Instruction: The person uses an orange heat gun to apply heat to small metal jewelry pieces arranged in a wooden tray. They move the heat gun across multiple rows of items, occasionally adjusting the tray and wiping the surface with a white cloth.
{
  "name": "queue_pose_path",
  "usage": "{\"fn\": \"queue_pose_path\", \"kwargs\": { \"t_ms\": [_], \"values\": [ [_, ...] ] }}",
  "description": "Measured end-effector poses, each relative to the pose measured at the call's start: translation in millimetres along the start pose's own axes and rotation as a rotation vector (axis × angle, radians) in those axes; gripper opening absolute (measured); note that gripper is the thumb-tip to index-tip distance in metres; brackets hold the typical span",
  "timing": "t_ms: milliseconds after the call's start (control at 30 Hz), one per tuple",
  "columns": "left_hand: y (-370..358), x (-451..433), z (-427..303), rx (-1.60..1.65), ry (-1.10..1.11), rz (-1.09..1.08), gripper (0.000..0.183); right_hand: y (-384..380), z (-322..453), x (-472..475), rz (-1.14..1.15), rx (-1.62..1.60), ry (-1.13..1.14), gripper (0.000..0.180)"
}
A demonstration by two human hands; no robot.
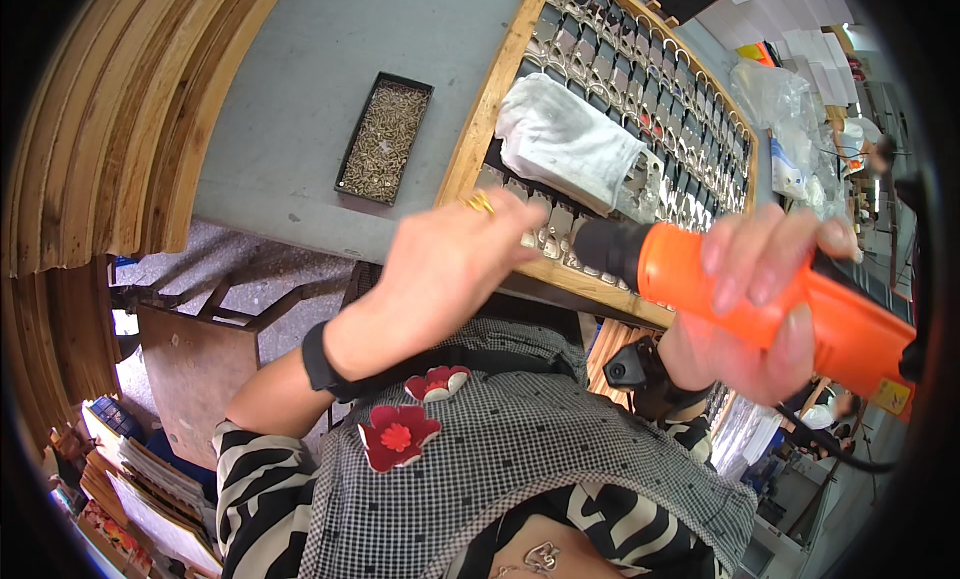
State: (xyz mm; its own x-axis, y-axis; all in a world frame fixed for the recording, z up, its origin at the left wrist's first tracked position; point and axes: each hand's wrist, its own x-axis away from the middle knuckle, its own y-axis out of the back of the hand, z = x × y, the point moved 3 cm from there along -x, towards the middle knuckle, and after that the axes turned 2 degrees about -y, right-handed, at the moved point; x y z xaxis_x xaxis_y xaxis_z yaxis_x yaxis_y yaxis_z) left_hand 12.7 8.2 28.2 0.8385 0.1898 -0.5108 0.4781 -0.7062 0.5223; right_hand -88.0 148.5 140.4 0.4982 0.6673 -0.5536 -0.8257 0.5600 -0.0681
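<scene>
My right hand [757,301] grips an orange electric screwdriver [739,294] with a black nose, held above the front edge of a wooden-framed tray [480,128]. The tool's nose points left, towards my other hand. My left hand [457,256], with a gold-coloured ring on it, is slightly blurred over the tray's near left corner. Its fingers are bent; whether they pinch a small part cannot be seen. Rows of metal pieces with curved shackles, like padlocks [637,76], fill the tray. A white cloth [562,132] lies over a block on top of them.
A black box [386,136] of small brass-coloured screws or pins sits on the grey table [285,91]. Stacked wooden frames [105,113] rise at the left. Clear plastic bags [780,106] lie beyond the tray. A black cord [832,448] hangs at the right. Other people are in the background.
</scene>
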Motion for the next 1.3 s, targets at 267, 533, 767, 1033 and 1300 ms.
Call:
{"fn": "queue_pose_path", "kwargs": {
  "t_ms": [267, 533, 767, 1033, 1300],
  "values": [
    [59, -6, 48, -0.471, 0.347, 0.113, 0.013, -1, -22, -1, -0.182, 0.247, -0.079, 0.045],
    [59, -5, 49, -0.12, 0.456, -0.065, 0.006, 3, -32, -6, -0.096, 0.171, -0.026, 0.037],
    [47, -3, 36, -0.112, 0.254, -0.12, 0.007, -6, -39, -4, -0.149, 0.281, -0.087, 0.034],
    [-10, -1, 3, -0.037, -0.055, 0.03, 0.016, 6, -16, 4, -0.128, 0.036, -0.058, 0.053],
    [-20, 2, -7, 0.006, -0.185, 0.03, 0.014, 5, 16, 11, -0.032, -0.084, -0.021, 0.046]
  ]
}}
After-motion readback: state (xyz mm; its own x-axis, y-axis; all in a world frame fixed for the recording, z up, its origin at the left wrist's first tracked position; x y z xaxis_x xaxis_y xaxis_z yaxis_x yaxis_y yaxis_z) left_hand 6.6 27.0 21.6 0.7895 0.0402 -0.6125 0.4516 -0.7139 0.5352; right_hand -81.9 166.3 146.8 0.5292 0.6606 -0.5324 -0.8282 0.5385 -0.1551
